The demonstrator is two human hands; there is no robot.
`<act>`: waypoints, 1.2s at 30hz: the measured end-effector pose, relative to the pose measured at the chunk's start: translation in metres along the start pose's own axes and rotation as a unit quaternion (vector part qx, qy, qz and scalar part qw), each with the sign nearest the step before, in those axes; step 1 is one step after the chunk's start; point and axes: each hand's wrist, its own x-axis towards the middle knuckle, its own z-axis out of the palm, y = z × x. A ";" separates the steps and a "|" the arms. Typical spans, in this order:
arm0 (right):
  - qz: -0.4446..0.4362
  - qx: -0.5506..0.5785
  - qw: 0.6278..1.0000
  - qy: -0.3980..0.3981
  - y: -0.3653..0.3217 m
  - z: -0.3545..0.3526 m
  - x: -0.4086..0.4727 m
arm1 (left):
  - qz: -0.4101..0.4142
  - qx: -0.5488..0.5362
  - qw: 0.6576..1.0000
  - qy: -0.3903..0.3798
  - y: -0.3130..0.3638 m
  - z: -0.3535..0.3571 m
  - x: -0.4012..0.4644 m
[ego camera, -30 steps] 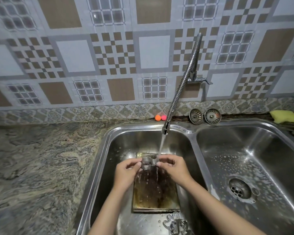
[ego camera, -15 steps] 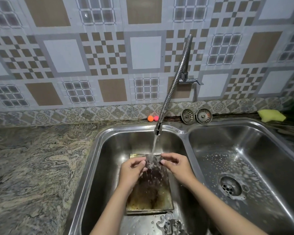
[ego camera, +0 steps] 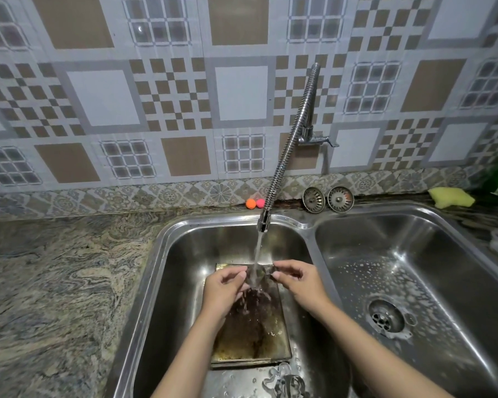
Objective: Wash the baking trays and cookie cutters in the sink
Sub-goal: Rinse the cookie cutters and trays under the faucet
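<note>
A stained, browned baking tray [ego camera: 252, 337] lies flat in the left sink basin [ego camera: 184, 254]. Above its far end, my left hand [ego camera: 223, 285] and my right hand [ego camera: 296, 280] pinch a small metal cookie cutter [ego camera: 258, 275] between them, right under the running stream from the flexible tap [ego camera: 288, 145]. Water splashes off the cutter onto the tray. More metal cookie cutters [ego camera: 285, 382] lie in the basin at the tray's near edge.
The right basin [ego camera: 414, 254] holds soap foam around its drain [ego camera: 385, 317]. Two drain strainers [ego camera: 328, 199] lean on the back ledge, near two small orange and pink balls [ego camera: 255, 203]. A yellow sponge [ego camera: 450, 197] sits far right. Granite counter [ego camera: 55, 282] spreads left.
My hands stay at the water stream with the cutter, turning it slightly. The camera view has drifted a little; the tray has not moved.
</note>
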 end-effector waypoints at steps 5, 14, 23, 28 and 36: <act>-0.005 -0.015 1.000 -0.013 -0.005 0.006 0.000 | 0.012 0.008 1.000 0.008 0.004 -0.010 -0.002; 0.005 -0.030 0.999 -0.044 -0.008 0.031 0.005 | 0.008 -0.002 0.999 0.043 0.002 -0.036 0.002; 0.015 -0.023 0.998 -0.056 -0.028 0.041 0.007 | 0.012 -0.046 0.998 0.045 0.007 -0.046 -0.002; -0.009 -0.008 1.000 -0.015 -0.055 -0.008 -0.001 | 0.008 0.039 0.999 -0.002 -0.003 -0.025 -0.007; 0.035 -0.084 0.993 0.081 -0.044 -0.142 -0.049 | 0.058 0.381 0.860 -0.335 -0.057 0.039 -0.042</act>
